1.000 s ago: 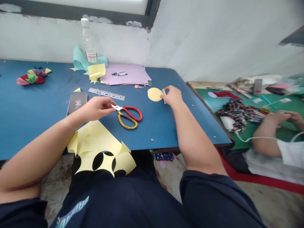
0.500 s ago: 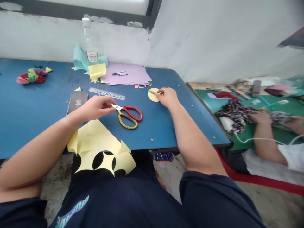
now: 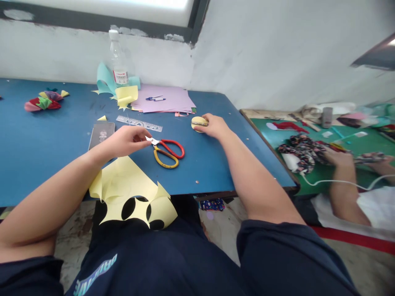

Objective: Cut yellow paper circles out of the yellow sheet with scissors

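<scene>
My right hand (image 3: 215, 126) grips a round yellow paper piece (image 3: 198, 121) by its right side, above the blue table. A narrow dark strip runs across the piece; whether it is a clip or stacked edges I cannot make out. Curled around the blade end of the scissors (image 3: 168, 153), my left hand (image 3: 133, 137) has its thumb and fingertips at the metal near the pivot. The red and yellow handles lie pointing right. Below that hand, a yellow paper sheet (image 3: 123, 181) with round holes hangs over the table's front edge onto my lap.
Behind the scissors lies a clear ruler (image 3: 139, 123), with a dark booklet or box (image 3: 101, 133) to its left. Purple sheets (image 3: 173, 100) bear pens (image 3: 156, 98). A bottle (image 3: 119, 61) stands by the wall. At right, another person's hands (image 3: 341, 158) handle patterned fabric (image 3: 300, 150).
My right hand has tipped the round yellow piece, so it looks narrower and shows its edge. My left hand and the scissors stay put. The view has shifted slightly.
</scene>
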{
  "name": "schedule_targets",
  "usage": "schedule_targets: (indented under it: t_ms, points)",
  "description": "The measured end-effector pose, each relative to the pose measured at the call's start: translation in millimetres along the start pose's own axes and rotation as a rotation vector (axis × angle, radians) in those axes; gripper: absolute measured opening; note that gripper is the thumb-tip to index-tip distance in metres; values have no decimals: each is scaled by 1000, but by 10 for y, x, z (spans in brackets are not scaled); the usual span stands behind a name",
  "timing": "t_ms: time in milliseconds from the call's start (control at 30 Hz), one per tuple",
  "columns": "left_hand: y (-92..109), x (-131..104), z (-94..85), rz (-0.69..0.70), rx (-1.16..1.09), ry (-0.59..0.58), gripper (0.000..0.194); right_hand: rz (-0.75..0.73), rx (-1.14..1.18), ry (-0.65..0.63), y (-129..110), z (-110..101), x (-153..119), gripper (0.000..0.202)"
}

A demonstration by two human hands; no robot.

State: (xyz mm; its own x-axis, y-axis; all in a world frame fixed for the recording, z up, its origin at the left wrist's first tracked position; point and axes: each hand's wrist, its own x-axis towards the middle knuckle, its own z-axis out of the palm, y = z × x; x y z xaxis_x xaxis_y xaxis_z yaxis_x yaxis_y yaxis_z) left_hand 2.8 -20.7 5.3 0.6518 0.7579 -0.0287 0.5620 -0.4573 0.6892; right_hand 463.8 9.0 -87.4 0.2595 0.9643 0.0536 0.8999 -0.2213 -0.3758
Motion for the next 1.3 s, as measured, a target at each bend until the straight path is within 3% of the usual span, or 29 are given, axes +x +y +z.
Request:
schedule_targets:
  t_ms: [200, 367, 500, 667, 867, 967, 1067, 1167, 1233, 1300]
  points:
    - [-16, 1, -50, -7, -18, 17, 49, -45, -13, -32, -57, -13, 42, 96]
    - [-31, 0, -106, 17, 44, 70, 51, -93, -24, -63, -52, -59, 26, 89]
    - [-23, -8, -124, 18, 65, 65, 48, -162, -26, -153, -53, -221, 75, 101]
    - [-49, 0, -139, 19, 85, 51, 53, -158, -40, -256, -98, -439, 220, 94]
    - [-62, 0, -273, -42, 209, -32, 54, -171, -46, -249, -162, -457, 223, 89]
    - [-48, -40, -333, -124, 296, -132, 60, -169, -45, -203, -229, -459, 150, 81]
    - [-14, -109, -312, -156, 329, -252, 66, -219, -38, -139, -425, -445, 7, 67]
    - [43, -188, -223, -113, 389, -339, 76, -295, 0, -108, -796, -337, -276, 54]
    - [89, -234, -148, -82, 480, -390, 90, -359, 35, -186, -1101, -212, -541, 51]
    - [137, -268, -69, -58, 556, -424, 102, -441, 42, -358, -1389, -77, -808, 53]
